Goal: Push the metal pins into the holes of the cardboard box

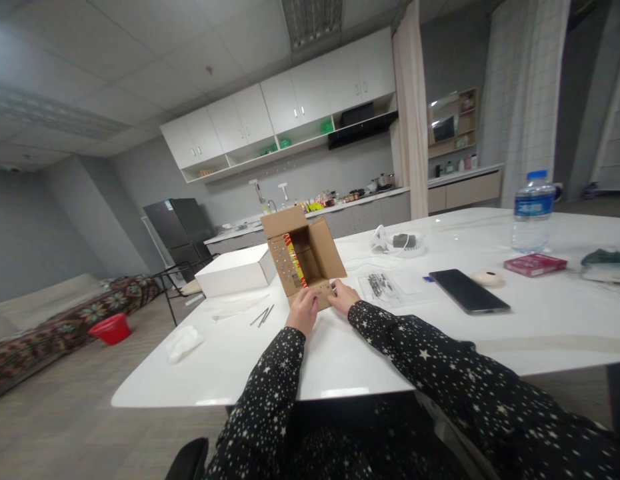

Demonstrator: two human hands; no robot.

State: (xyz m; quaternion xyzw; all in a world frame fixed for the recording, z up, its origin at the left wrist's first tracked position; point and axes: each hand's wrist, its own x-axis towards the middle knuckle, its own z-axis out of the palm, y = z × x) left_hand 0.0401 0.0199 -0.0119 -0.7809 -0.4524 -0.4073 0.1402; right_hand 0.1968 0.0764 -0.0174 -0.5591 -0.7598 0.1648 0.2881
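Head view shows my two hands at the near edge of a small cardboard box (306, 257) on the white table (540, 327). The box lies on its side with its open mouth facing me, and its flaps stick out. My left hand (303, 311) presses on the near flap with bent fingers. My right hand (343, 295) rests just beside it on the same flap, fingers spread a little. Neither hand is closed around anything.

Inside the box I see a red and yellow strip on the left wall. I cannot tell what it is.

A white box (236, 270) sits just to the left of the cardboard one. Some thin dark sticks (263, 315) lie near my left hand. A clear bag of small dark bits (383, 285) lies to the right, and a black phone (469, 291) is farther right. A water bottle (533, 210) stands far off on the right.

I think the box could slide away if I push too hard, because it looks light. It could bump the white box. My sleeve could also sweep the thin sticks off the table.
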